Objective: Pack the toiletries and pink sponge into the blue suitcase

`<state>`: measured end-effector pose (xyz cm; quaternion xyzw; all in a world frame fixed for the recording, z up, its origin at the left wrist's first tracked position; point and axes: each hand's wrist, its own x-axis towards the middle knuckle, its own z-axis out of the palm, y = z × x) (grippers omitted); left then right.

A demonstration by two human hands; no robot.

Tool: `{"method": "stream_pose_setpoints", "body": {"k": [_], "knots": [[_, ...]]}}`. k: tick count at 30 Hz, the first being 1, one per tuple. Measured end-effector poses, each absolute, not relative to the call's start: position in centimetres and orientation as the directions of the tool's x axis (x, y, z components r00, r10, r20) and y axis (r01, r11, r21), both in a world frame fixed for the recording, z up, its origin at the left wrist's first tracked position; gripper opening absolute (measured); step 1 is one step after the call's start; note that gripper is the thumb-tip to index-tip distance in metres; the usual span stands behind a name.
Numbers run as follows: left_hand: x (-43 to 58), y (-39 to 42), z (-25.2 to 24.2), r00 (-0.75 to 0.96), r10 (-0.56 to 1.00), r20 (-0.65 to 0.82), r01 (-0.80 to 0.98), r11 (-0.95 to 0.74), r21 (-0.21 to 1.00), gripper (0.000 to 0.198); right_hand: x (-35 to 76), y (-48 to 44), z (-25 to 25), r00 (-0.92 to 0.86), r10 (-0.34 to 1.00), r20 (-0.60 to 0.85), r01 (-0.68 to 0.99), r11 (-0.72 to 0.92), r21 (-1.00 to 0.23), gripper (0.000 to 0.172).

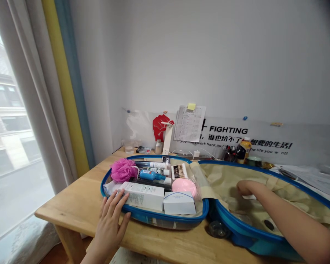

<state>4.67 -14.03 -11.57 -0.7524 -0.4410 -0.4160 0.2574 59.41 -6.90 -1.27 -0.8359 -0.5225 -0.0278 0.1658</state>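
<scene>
A blue-rimmed suitcase (178,224) lies opened out on the wooden table. My left hand (112,212) rests with fingers spread over its front left rim, fingertips touching a long white box (144,196). Around that box are a pink bath puff (123,169), a blue bottle (151,175), white tubes (157,164), a pack of cotton swabs (179,171), a round pink case (184,187) and a smaller white box (179,202). Down inside the beige-lined right half, my right hand (244,188) is curled; something white shows beneath it, mostly hidden by the hand.
Behind the suitcase stand a glass (129,147), a small jar (158,146), a white lamp (167,139), a power strip (202,156) and a yellow bottle (244,150). Papers (313,183) lie at the right. A curtain (35,73) and window are on the left.
</scene>
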Motion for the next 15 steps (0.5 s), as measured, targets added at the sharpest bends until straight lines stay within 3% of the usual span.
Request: {"method": "stream_pose_setpoints", "body": {"k": [3,6,9,15], "knots": [[4.6,-14.0,-11.6,0.262,0.457,0.85,0.878,-0.478,-0.014,0.055,60.1,-7.7,-0.5,0.51,0.859,-0.045,0.829,-0.505,-0.24,0.028],[4.6,-14.0,-11.7,0.247,0.46,0.853,0.878,-0.479,0.004,0.055,60.6,-8.4,0.2,0.523,0.834,-0.172,0.797,-0.551,-0.247,0.026],[4.6,-14.0,-11.8,0.229,0.459,0.858,0.876,-0.481,0.023,0.055,60.6,-8.8,1.0,0.522,0.844,-0.121,0.783,-0.531,-0.323,0.029],[4.8,-14.1,-11.6,0.234,0.466,0.853,0.882,-0.471,0.016,0.056,59.3,-9.2,4.2,0.622,0.756,0.205,0.687,-0.402,-0.606,0.026]]}}
